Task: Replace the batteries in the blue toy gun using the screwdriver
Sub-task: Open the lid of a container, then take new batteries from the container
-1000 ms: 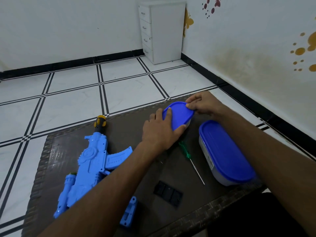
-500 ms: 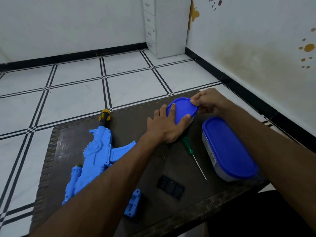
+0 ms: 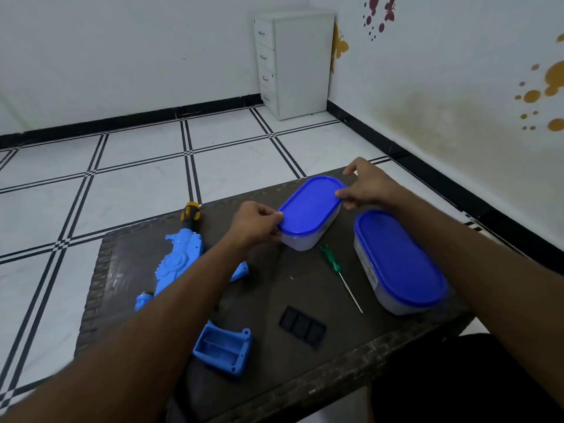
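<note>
Here, the left hand [image 3: 256, 222] and right hand [image 3: 367, 184] pinch opposite ends of the far lidded container [image 3: 309, 210], its contents seemingly hidden; the toy gun [image 3: 180, 261] lies left, the screwdriver [image 3: 340, 274] between both tubs.

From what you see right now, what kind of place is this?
Probably a room in a home: tiled floor, a white drawer cabinet in the corner, butterfly wall stickers, and a low dark table as workspace.
</note>
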{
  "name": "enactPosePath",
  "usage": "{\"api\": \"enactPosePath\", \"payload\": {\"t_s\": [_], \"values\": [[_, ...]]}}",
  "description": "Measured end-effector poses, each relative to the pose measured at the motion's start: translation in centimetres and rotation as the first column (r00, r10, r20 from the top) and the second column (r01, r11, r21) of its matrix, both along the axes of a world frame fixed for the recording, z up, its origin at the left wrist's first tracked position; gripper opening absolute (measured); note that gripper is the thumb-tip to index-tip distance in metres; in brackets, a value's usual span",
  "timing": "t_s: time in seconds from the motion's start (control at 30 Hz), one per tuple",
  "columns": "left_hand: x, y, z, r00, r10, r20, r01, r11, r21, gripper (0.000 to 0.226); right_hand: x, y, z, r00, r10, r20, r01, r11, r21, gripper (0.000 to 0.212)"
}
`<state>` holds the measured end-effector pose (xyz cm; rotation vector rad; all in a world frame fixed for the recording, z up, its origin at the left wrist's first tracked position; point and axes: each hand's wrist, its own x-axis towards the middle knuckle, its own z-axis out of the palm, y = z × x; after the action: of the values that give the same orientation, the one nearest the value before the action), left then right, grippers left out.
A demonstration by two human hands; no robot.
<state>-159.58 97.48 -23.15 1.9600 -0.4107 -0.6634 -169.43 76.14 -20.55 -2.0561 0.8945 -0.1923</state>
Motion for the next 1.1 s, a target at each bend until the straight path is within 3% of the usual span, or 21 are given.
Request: {"api": "enactPosePath", "payload": {"t_s": [0.13, 0.3, 0.4, 0.57, 0.67, 0.77, 0.9, 1.1], "values": [[-1.1, -2.9, 0.3, 0.984, 0.048, -0.171, -0.065, 0.993, -0.099, 0.013, 1.2, -1.3, -0.3, 0.997, 0.043, 0.071, -0.040, 0.998, -0.043, 0.026], [-2.2, -7.6, 0.5, 0.967, 0.019, -0.254, -0.051, 0.991, -0.122, 0.016, 1.4, -3.7, -0.5, 0.994, 0.103, 0.026, -0.098, 0.983, -0.157, 0.041], [-3.0, -9.6, 0.5, 0.968, -0.012, -0.251, -0.026, 0.989, -0.147, 0.023, 0.4, -4.8, -0.4, 0.994, 0.107, 0.024, -0.102, 0.983, -0.149, 0.042], [-3.5, -8.8, 0.2, 0.990, -0.049, -0.132, 0.037, 0.995, -0.089, 0.015, -2.8, -4.8, -0.1, 0.992, 0.094, 0.089, -0.084, 0.990, -0.109, 0.035], [-3.6, -6.7, -0.1, 0.997, -0.071, -0.041, 0.067, 0.995, -0.078, 0.014, -5.2, -4.0, 0.1, 0.995, 0.087, -0.051, -0.093, 0.988, -0.127, 0.028], [-4.0, -4.3, -0.1, 0.994, -0.108, 0.006, 0.108, 0.990, -0.095, 0.011, -7.3, -2.4, 0.7, 0.933, 0.161, -0.323, -0.198, 0.977, -0.084, 0.045], [-5.2, -2.1, 0.4, 0.989, -0.143, 0.021, 0.145, 0.980, -0.136, 0.011, -8.7, -0.4, 1.3, 0.829, 0.224, -0.512, -0.329, 0.936, -0.123, 0.067], [-7.7, -0.5, 1.4, 0.960, -0.276, 0.038, 0.278, 0.956, -0.089, 0.012, -9.6, 0.4, 1.2, 0.842, 0.199, -0.502, -0.317, 0.934, -0.162, 0.074]]}}
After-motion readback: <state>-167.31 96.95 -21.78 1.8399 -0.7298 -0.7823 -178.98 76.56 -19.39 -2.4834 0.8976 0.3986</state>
